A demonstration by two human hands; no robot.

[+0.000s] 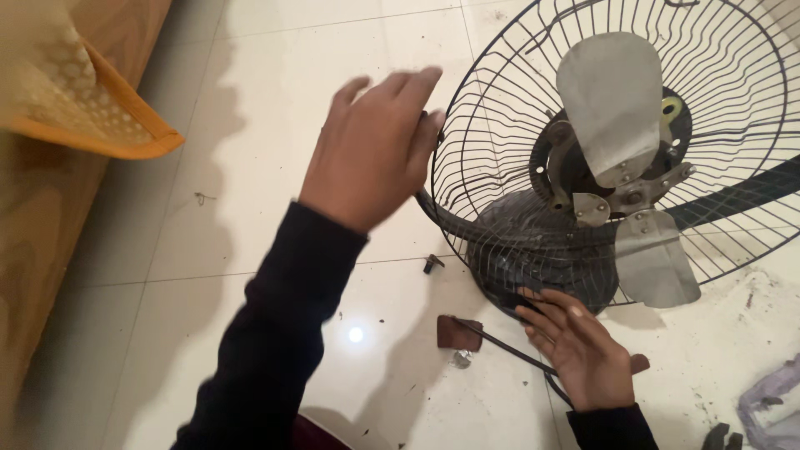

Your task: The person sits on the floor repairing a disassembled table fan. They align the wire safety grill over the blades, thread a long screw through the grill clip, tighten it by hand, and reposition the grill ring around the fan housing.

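The fan (pixel 617 158) lies on the floor (pixel 275 50) at the upper right, its wire guard (pixel 492 125) opening toward the camera and slightly up, so the shaft axis runs roughly from the motor at the back toward the viewer. Two grey metal blades (pixel 612 100) show, one pointing to 12 o'clock from the hub (pixel 629 196), the other to about 5 o'clock. The dark motor housing (pixel 533 250) sits behind the guard at 7 o'clock from the hub.

The left hand (pixel 375 150) is open, fingers spread and a little blurred, its fingertips at the guard's rim at 9 o'clock; whether it grips the wire cannot be told. The right hand (pixel 579 346) is open with fingers bent, resting against the lower guard and housing at 6 o'clock, gripping nothing clearly.

A dark cord (pixel 500 343) runs along the floor under the right hand. A small brown plate (pixel 458 332) lies at its left end, with a shiny nut (pixel 460 359) just below and a small dark screw piece (pixel 432 263) at 11 o'clock from the plate. A grey cloth (pixel 775 408) lies at the lower right corner.

The floor is pale glossy tile with grit and dark flecks near the fan. At the left edge stands wooden furniture (pixel 33 250) with an orange-edged fabric (pixel 75 92) hanging over it.
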